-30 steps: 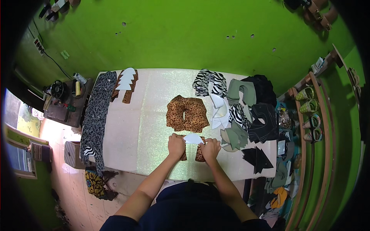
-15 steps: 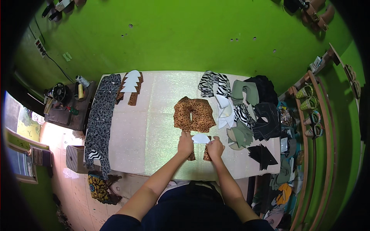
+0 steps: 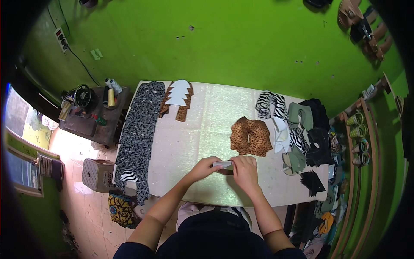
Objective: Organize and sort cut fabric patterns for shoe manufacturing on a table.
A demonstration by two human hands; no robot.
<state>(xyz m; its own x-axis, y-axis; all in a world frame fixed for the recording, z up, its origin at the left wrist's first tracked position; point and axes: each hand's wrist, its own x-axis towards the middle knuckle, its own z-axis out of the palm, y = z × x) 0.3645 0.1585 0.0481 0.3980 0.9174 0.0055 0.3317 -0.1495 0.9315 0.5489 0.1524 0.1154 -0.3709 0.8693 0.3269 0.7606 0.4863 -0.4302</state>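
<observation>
My left hand (image 3: 204,168) and my right hand (image 3: 246,171) are closed on a small white piece (image 3: 222,164), one at each end, a little above the near part of the table. Below the white piece, between my hands, a dark brown strip (image 3: 226,172) shows; the rest of it is hidden by my fingers. Just beyond my right hand lies a leopard-print fabric piece (image 3: 259,137), ragged at its outer edge and with a slit in its middle.
Dark patterned cloth (image 3: 140,125) runs down the table's left side, beside a white tree-shaped template (image 3: 178,96) on leopard-print fabric. Zebra-print (image 3: 278,102), green (image 3: 295,159) and black pieces (image 3: 312,182) lie at the right. A sewing machine (image 3: 82,96) stands left of the table.
Both hands have lifted the white piece off the table. The leopard-print legs that hung below it no longer show. The whole view has swung left.
</observation>
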